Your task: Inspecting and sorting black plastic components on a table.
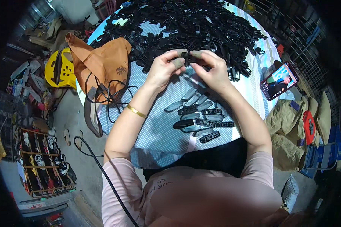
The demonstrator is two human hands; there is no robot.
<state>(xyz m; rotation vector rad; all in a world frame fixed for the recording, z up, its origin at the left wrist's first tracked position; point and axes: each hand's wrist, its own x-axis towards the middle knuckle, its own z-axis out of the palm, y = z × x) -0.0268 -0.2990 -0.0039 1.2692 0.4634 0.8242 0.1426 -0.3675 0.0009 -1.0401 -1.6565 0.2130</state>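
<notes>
Over the far middle of the table, my left hand (166, 69) pinches a small black plastic part (184, 55) between thumb and fingers. My right hand (213, 69) meets it from the other side, its fingertips closed at the part's edge. What lies between the right fingertips is too small to make out. Some fingertips look covered with greyish finger guards. Below my hands lies a group of grey, elongated pieces (192, 99) and black buckle-like parts (210, 136). Just beyond my hands spreads a large heap of black plastic parts (170, 32).
A patterned cloth (159, 130) covers the round table. An orange-brown bag (110, 64) and a looped black cable (113, 94) lie at the left. A lit phone (279, 81) stands at the right edge. A yellow chair (60, 68) and a rack of shoes (43, 162) are on the left.
</notes>
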